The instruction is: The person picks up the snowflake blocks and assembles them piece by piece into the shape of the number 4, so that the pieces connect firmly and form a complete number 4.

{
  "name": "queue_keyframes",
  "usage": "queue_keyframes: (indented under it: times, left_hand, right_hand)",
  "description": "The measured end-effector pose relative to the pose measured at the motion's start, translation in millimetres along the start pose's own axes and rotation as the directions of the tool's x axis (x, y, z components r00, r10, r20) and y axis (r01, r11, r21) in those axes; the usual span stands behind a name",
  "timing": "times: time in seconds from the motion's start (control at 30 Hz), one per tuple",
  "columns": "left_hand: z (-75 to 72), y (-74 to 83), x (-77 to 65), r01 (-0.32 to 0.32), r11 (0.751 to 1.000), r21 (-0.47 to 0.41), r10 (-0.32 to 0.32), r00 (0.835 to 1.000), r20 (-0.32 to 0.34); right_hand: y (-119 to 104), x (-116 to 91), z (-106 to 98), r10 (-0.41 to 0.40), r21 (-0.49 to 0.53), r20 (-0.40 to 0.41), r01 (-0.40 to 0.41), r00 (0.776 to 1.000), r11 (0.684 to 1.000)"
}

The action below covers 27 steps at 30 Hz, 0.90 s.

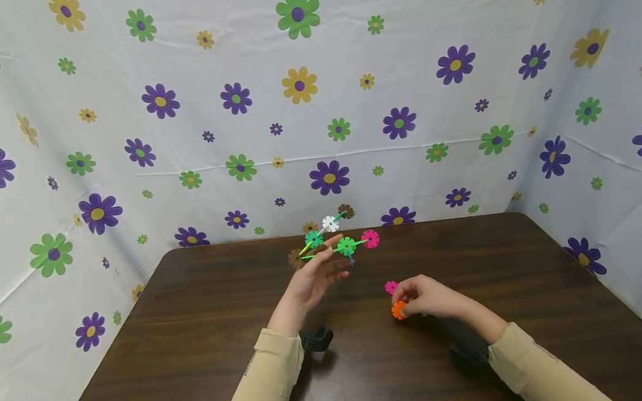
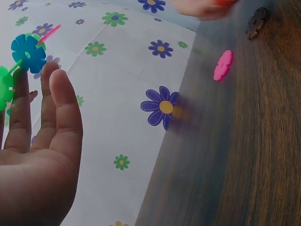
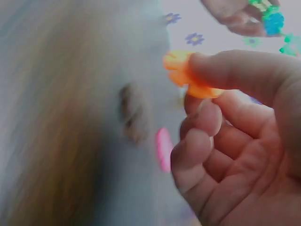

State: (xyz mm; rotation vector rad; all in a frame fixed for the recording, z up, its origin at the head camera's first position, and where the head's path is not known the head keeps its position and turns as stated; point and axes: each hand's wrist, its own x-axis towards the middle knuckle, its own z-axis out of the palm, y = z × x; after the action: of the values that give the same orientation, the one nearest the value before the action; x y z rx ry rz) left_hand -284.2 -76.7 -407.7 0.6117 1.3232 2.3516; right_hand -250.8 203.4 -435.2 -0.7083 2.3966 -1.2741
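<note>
In the head view my left hand (image 1: 316, 282) is raised above the table and holds a linked structure of notched plastic discs. A green disc (image 1: 347, 246), a white disc (image 1: 330, 224), a teal disc (image 1: 313, 239), a pink disc (image 1: 370, 239) and brown ones belong to it; a blue disc (image 2: 29, 54) shows by the fingertips in the left wrist view. The exact grip is partly hidden. Lower and to the right, my right hand (image 1: 429, 297) pinches an orange notched disc (image 3: 181, 68) between thumb and fingers, apart from the structure.
A loose pink disc (image 2: 223, 65) and a brown disc (image 2: 257, 22) lie on the dark wooden table (image 1: 207, 330), close to the right hand. Behind the table hangs a white flower-patterned cloth (image 1: 257, 57), which also covers both sides.
</note>
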Motion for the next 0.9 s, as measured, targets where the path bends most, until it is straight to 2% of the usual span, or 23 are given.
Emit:
queue_keyframes:
  times: [0.1,0.2,0.3,0.37,0.6,0.9]
  left_hand:
    - [0.8,0.5,-0.5,-0.011,1.000,0.023,0.010,1.000,0.024]
    - [1.7,1.1,-0.7,-0.021,0.998,0.051,0.018,0.999,0.051]
    - [2.4,1.5,-0.5,-0.030,0.998,0.062,0.027,0.998,0.057]
    - [2.8,1.5,-0.1,-0.035,0.998,0.061,0.032,0.998,0.050]
    - [3.1,0.0,1.4,-0.035,0.996,0.082,0.030,0.998,0.057]
    - [2.4,-1.0,0.6,-0.047,0.995,0.085,0.042,0.997,0.059]
  right_hand:
    - [-10,9,1,0.034,0.133,-0.069,-0.025,0.997,0.991]
    - [-24,18,4,0.052,0.275,-0.136,-0.013,0.989,0.961]
    - [-35,26,9,0.050,0.354,-0.173,0.015,0.984,0.935]
    - [-41,30,13,0.047,0.380,-0.187,0.029,0.981,0.925]
    - [-56,36,22,0.059,0.397,-0.222,0.035,0.973,0.917]
    - [-56,42,28,0.026,0.458,-0.219,0.079,0.975,0.885]
